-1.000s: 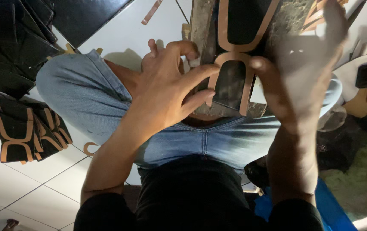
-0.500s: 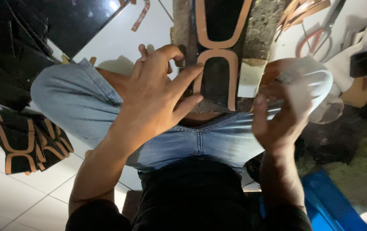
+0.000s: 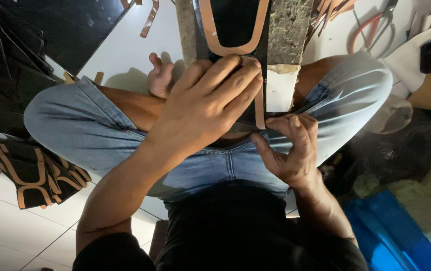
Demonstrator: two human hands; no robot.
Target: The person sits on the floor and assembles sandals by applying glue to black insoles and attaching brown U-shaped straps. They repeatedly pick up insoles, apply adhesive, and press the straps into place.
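I sit cross-legged in jeans with a rough work board [image 3: 288, 30] lying over my lap. On it rests a black cut piece [image 3: 235, 20] edged with a tan strip [image 3: 259, 108]. My left hand [image 3: 210, 100] lies over the near part of the black piece, fingers together, pressing it down. My right hand [image 3: 288, 150] is at the piece's near edge, with thumb and fingertips pinched on the lower end of the tan strip. The near end of the piece is hidden under my left hand.
A stack of black pieces with tan trim [image 3: 29, 170] lies on the white tile floor at left. A black sheet [image 3: 60, 30] is at upper left, red-handled scissors [image 3: 371, 25] at upper right, loose tan scraps [image 3: 149, 17] beyond the board, and a blue object [image 3: 391, 231] at lower right.
My right hand has come down from high over the board to the near edge and pinched the strip. My left hand has slid right, flat onto the black piece.
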